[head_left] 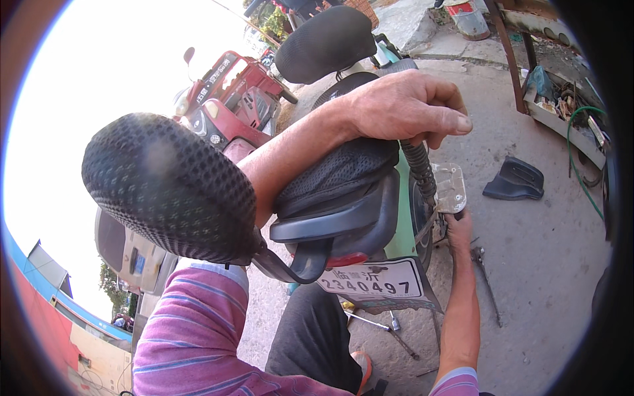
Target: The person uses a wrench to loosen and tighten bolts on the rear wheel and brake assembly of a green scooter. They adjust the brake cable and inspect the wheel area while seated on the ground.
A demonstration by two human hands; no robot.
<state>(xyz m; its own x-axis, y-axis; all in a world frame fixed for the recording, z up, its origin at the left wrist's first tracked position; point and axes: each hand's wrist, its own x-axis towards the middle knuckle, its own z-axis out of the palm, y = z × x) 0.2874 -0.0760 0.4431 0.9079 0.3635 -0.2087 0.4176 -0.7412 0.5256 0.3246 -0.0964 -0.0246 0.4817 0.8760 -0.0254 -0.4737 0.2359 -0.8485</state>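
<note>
In front of me stands a pale green electric scooter with a black seat (337, 175) and a rear licence plate (376, 280). My left forearm lies across the seat. Past its right side my left hand (413, 105) hangs with its fingers curled in and nothing visible in them. Low beside the rear wheel (419, 214), my right hand (459, 231) grips the lower edge of a pale, dirty plate (450, 187) with small holes. Its fingertips are hidden behind the plate. A spring shock absorber (419, 168) rises just left of that plate.
A mesh-covered backrest (172, 188) juts up close on my left. A black plastic piece (515, 178), a ratchet-like tool (485, 284) and a screwdriver (366, 320) lie on the concrete. At right are a metal rack (561, 125) and green hose (574, 158); a red three-wheeler (231, 92) stands behind.
</note>
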